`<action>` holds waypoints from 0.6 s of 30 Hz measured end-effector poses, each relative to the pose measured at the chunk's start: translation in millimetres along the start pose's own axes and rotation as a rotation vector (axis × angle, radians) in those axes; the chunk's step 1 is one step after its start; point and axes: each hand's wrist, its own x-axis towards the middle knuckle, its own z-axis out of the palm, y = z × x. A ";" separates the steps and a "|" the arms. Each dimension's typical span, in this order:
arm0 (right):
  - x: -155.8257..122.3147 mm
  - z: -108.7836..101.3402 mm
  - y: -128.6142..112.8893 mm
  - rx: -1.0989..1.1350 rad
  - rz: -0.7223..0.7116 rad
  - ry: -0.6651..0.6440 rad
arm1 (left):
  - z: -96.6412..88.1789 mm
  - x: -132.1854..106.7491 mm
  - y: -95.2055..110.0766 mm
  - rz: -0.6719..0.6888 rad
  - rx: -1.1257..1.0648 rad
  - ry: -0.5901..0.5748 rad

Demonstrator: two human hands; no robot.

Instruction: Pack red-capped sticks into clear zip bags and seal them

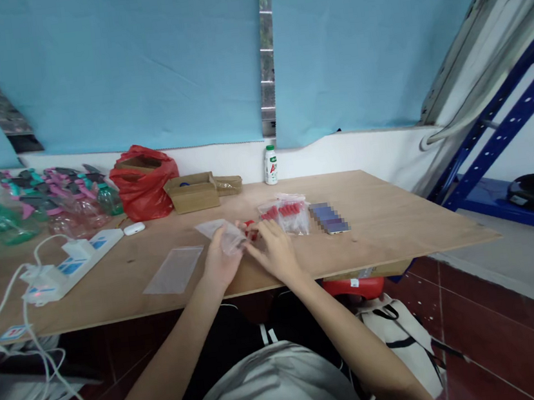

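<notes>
My left hand [220, 257] is closed on a small clear plastic bag [226, 234] held just above the wooden table [396, 223]. My right hand [273, 246] is next to it, its fingers pinched at the bag's mouth on a small red piece [249, 226]. Just beyond my right hand lies a clear bag of red pieces [287, 214]. A flat empty clear bag [174, 270] lies on the table left of my left hand.
A phone [328, 218] lies right of the red pieces. A white power strip [68, 266] with cables sits at the left. Spray bottles [28, 203], a red plastic bag [142, 179], a cardboard box [192, 191] and a small white bottle [270, 164] line the back. Blue shelving [506, 131] stands right.
</notes>
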 end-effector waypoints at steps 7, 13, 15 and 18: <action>-3.8 5.1 34.1 -0.124 0.090 -0.216 | -11.7 9.3 26.2 0.183 -0.135 0.093; -13.6 15.9 42.4 -0.172 0.146 -0.456 | -17.6 16.9 26.1 0.295 -0.198 0.158; -13.7 16.3 41.3 -0.183 0.151 -0.474 | -20.2 19.6 25.7 0.288 -0.207 0.196; -13.3 15.1 39.5 -0.189 0.138 -0.468 | -24.1 22.7 26.1 0.278 -0.213 0.226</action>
